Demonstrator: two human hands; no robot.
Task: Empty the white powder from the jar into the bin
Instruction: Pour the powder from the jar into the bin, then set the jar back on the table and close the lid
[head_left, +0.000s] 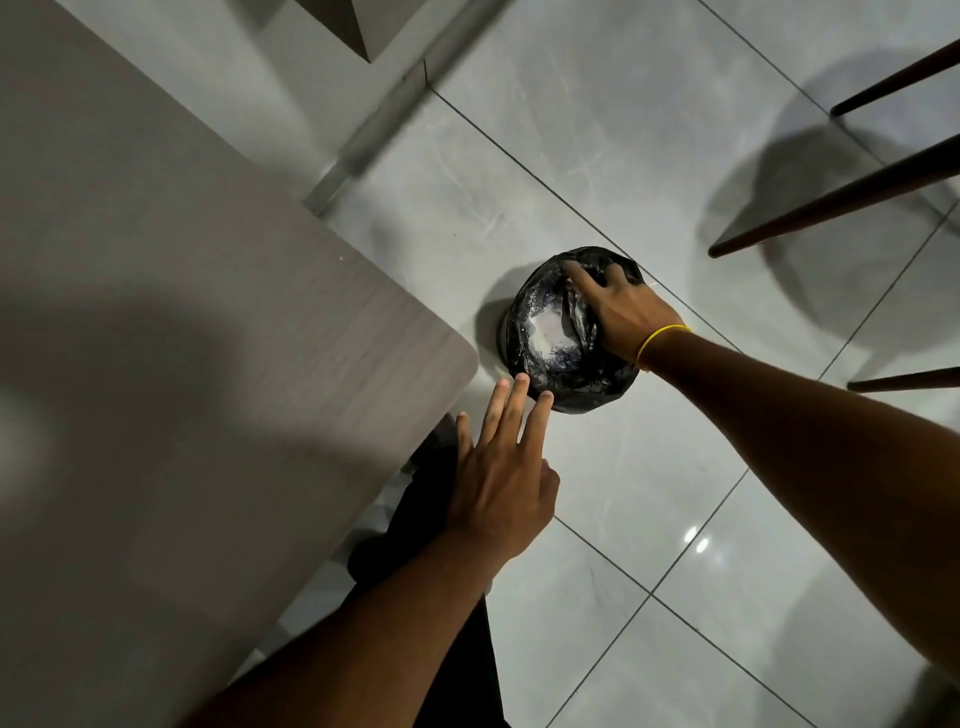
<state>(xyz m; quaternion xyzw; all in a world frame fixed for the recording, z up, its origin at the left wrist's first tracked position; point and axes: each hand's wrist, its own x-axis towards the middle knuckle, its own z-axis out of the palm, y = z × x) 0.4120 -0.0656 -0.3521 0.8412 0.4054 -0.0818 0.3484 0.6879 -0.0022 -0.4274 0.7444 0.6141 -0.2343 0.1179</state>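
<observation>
Black liner bin (566, 384) sat on tile by table (208, 312), white powder (545, 332) already inside. Right hand (628, 312) gripped rim, left hand (498, 488) spread, empty. No jar visible tbh. Yank liner, powder probably puffs everywhere.

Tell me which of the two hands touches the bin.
The right hand, with the yellow band on its wrist, rests on the bin rim. The left hand hovers open beside it.

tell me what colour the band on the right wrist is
Yellow wrist band, clearest in the head view.
</observation>
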